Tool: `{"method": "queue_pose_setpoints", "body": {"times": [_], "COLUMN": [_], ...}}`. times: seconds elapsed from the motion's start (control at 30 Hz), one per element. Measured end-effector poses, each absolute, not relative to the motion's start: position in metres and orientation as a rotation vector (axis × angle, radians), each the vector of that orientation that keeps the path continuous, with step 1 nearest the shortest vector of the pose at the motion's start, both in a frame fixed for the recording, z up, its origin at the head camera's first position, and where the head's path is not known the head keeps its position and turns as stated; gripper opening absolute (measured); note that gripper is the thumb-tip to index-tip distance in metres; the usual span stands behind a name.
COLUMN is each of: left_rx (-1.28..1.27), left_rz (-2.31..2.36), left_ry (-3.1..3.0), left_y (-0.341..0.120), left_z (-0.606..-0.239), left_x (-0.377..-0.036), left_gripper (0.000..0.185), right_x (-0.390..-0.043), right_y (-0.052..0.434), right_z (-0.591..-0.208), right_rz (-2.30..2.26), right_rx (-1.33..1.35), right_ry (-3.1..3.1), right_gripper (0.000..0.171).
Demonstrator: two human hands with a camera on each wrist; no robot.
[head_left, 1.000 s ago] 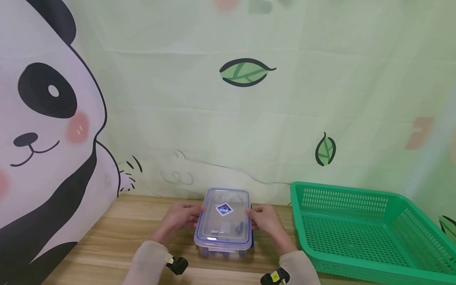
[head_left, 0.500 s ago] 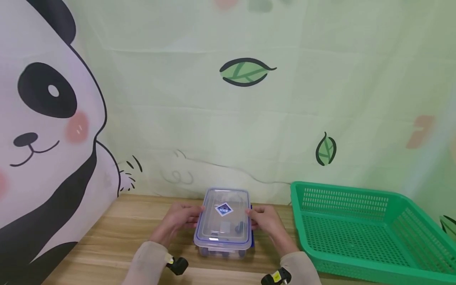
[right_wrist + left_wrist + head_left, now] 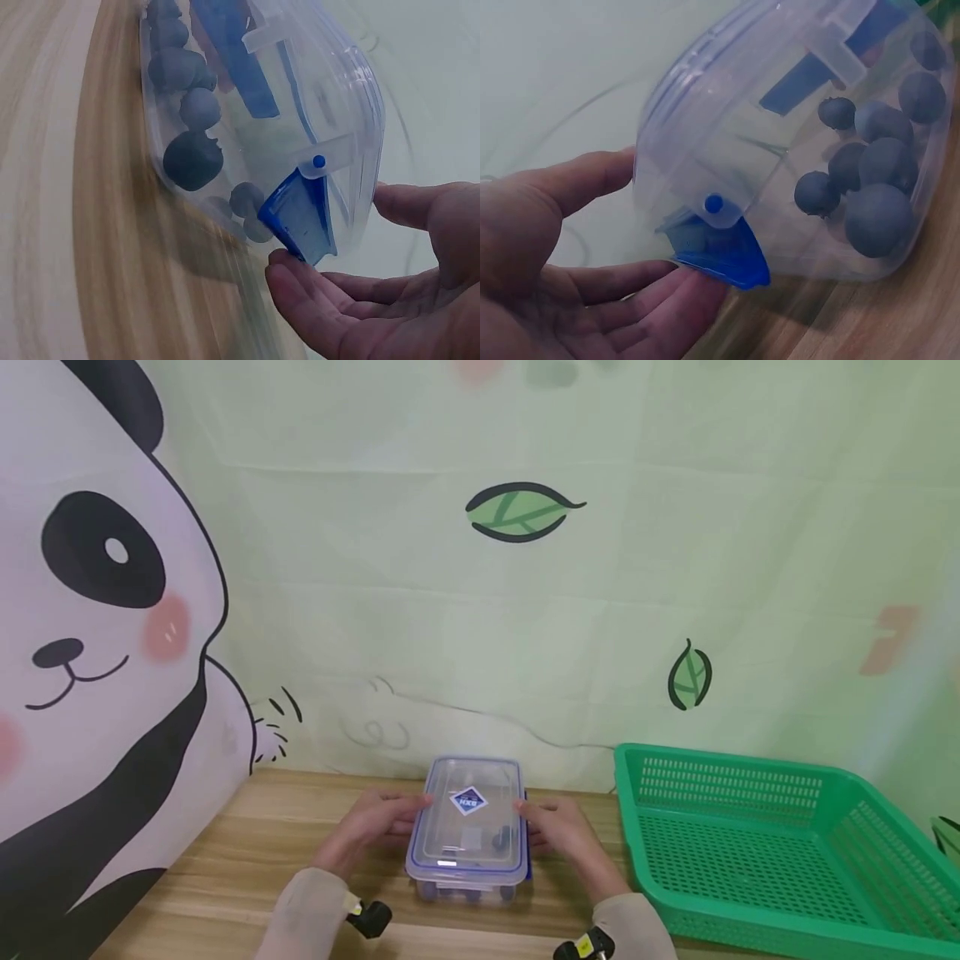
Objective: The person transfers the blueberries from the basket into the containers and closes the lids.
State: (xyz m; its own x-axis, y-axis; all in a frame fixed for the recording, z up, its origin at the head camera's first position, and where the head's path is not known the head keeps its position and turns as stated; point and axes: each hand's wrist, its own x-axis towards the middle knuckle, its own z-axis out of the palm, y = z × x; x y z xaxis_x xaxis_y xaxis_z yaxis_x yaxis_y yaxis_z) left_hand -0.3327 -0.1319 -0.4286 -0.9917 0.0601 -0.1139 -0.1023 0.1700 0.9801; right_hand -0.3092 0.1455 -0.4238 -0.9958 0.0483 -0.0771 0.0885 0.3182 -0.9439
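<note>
A clear plastic box with a blue-edged lid and a diamond sticker stands on the wooden table. Inside lie several dark blue berries. My left hand is at its left side. Its thumb lies against the lid rim and its fingers lie under the flipped-out blue latch. My right hand mirrors it on the right side. There its fingertips touch the lower end of the other blue latch and its thumb is by the lid rim.
A green mesh basket with nothing in it stands just right of the box. A pale green backdrop with a panda drawing hangs close behind the table. Small black wrist cameras sit at the near edge.
Both hands stay at the box's sides on the latches. The box and hands appear slightly further left in the head view. Nothing was let go.
</note>
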Motion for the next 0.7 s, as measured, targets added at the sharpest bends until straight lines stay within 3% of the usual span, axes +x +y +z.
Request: {"method": "queue_pose_setpoints", "body": {"times": [0.27,0.53,0.7], "left_rx": [-0.199,-0.192,-0.157], "left_rz": [1.814,1.891,1.873], "left_ry": [2.444,2.465,2.519], "left_y": [-0.132,-0.125,-0.124], "left_z": [-0.423,-0.419,-0.416], "left_x": [-0.335,-0.334,-0.331], "left_gripper": [0.068,0.048,0.046], "right_x": [-0.309,-0.308,-0.306], "right_y": [0.146,0.139,0.136], "right_z": [-0.423,-0.42,-0.419], "right_rz": [-1.808,-1.859,-1.807], "right_rx": [0.165,0.099,0.073], "right_ry": [2.6,2.671,2.735], "right_gripper": [0.051,0.042,0.038]}}
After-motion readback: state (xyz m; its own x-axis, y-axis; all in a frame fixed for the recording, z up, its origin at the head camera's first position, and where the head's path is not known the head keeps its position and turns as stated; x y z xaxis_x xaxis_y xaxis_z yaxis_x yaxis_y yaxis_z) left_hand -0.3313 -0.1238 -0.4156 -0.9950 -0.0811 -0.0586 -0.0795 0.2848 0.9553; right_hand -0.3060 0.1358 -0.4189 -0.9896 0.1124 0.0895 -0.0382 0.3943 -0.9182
